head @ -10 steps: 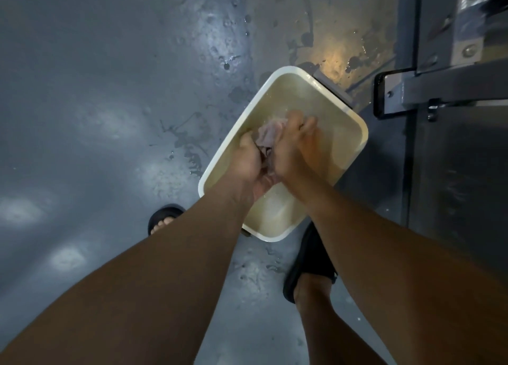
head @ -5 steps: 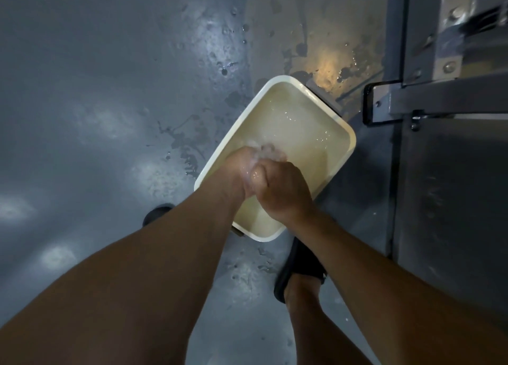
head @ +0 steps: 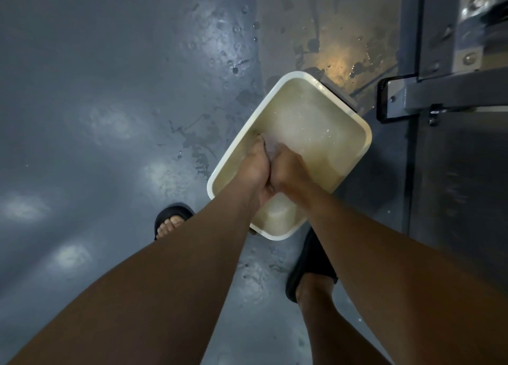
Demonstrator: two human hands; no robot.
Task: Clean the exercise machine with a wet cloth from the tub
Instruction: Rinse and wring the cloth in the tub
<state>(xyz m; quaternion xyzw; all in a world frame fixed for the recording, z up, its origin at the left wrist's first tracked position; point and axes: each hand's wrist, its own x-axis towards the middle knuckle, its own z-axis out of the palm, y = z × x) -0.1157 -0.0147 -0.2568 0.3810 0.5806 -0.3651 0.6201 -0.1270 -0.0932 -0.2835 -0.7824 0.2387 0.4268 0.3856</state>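
Observation:
A white rectangular tub of cloudy water sits on the wet grey floor in front of me. My left hand and my right hand are pressed together over the tub's near half, both gripping a pale cloth. Only a small wet bit of the cloth shows at my fingertips; the hands hide the remainder. The grey metal frame of the exercise machine stands at the right, just beyond the tub.
My feet in black sandals stand on either side of the tub, the left foot and the right foot. Water splashes and puddles mark the floor around the tub. A dark metal panel fills the right side.
A second ago the cloth was spread and visible between my hands. My hands have since closed together around it and sunk lower toward the water.

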